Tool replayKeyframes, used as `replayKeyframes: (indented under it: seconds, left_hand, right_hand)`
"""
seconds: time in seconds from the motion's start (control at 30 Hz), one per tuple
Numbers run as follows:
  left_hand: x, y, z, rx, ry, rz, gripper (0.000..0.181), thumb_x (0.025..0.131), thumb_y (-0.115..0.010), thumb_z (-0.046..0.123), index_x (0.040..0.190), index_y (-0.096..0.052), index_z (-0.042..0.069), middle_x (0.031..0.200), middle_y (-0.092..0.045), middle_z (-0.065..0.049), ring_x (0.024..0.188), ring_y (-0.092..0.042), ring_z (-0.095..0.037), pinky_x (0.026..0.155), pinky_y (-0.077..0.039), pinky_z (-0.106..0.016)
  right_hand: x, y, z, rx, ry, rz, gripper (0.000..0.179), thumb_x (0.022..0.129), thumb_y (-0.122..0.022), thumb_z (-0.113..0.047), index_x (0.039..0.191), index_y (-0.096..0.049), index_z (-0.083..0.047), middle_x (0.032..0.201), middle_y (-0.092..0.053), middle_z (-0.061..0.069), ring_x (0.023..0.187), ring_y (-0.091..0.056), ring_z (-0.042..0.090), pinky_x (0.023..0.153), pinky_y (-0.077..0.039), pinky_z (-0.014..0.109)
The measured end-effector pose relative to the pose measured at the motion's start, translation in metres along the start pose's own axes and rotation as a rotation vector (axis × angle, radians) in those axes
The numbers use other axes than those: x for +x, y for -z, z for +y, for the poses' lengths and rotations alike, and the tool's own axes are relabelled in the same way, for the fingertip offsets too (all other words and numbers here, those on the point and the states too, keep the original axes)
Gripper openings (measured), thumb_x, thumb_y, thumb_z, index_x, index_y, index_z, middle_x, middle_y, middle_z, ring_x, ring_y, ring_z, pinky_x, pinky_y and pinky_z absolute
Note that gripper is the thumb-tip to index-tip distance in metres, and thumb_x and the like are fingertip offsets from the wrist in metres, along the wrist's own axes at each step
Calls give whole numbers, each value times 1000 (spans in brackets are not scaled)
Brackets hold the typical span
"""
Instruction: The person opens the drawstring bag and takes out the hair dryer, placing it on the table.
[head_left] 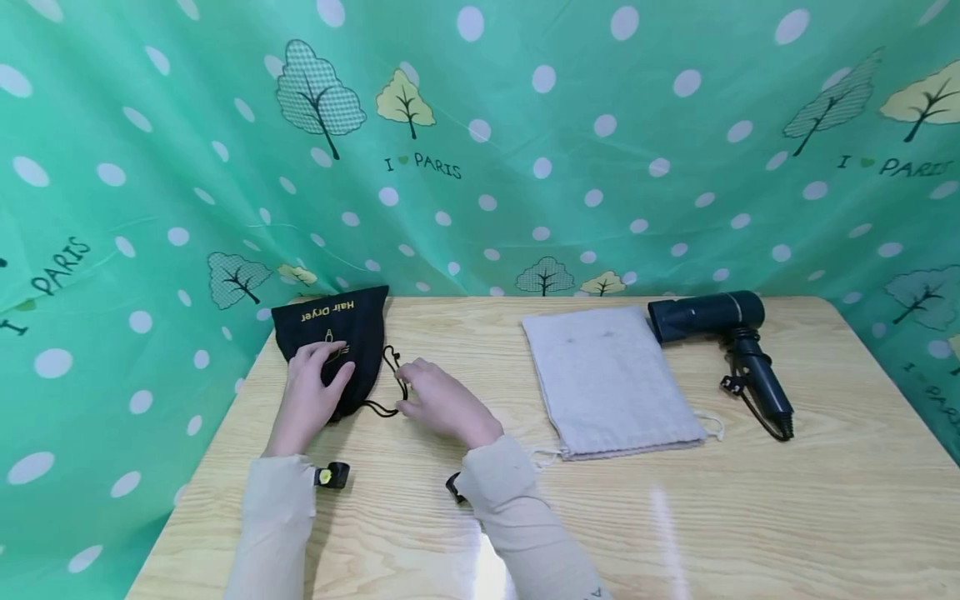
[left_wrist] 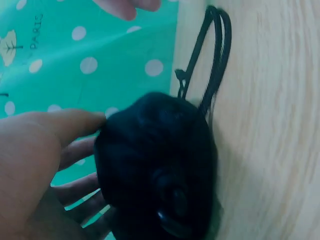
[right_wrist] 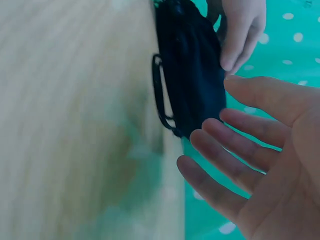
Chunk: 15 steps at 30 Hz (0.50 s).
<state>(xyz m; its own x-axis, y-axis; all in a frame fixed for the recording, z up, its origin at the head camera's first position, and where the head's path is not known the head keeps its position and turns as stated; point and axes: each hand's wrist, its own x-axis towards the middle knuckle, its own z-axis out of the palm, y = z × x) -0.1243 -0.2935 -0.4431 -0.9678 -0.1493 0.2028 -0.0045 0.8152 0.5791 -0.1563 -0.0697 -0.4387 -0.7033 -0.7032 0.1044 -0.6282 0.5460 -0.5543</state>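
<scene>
I face a teal-green fabric sheet scattered with white polka dots, which hangs behind and on both sides of a pale, straight-edged wood-grain table. On the sheet I see printed grey-green patterned trees with dark trunks, pale yellow trees and dark "I PARIS" lettering with a small green heart. Soft creases ripple the cloth to my left. On the tabletop nearest me shines a bright white reflection; a fainter streak lies to its right.
</scene>
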Motion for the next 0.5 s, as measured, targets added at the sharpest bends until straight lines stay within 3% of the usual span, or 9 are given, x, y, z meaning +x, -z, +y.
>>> replayKeyframes:
  seconds: [0.13, 0.33, 0.5]
  left_hand:
    - [0, 0, -9, -22, 4, -8, 52, 100, -59, 36, 140, -53, 4, 145, -36, -27, 136, -27, -46, 106, -30, -65]
    - [0, 3, -16, -4, 0, 5, 58, 97, -61, 43, 139, -54, 5, 148, -35, -29, 138, -22, -50, 108, -19, -68]
    - [-1, 7, -18, 6, 6, -39, 57, 99, -58, 43, 142, -53, 7, 147, -41, -28, 138, -25, -51, 108, -15, -70]
  right_hand:
    - [5, -10, -6, 2, -7, -30, 49, 99, -62, -23, 139, -48, 0, 124, -59, 9, 115, -57, 18, 102, -47, 29]
    - [11, -22, -15, 25, -22, -62, 57, 100, -58, -25, 148, -37, -1, 148, -46, 13, 141, -41, 23, 117, -34, 31]
    - [14, -26, -20, -16, -9, -52, 59, 100, -60, -27, 149, -37, -5, 145, -47, 11, 137, -44, 21, 114, -38, 29]
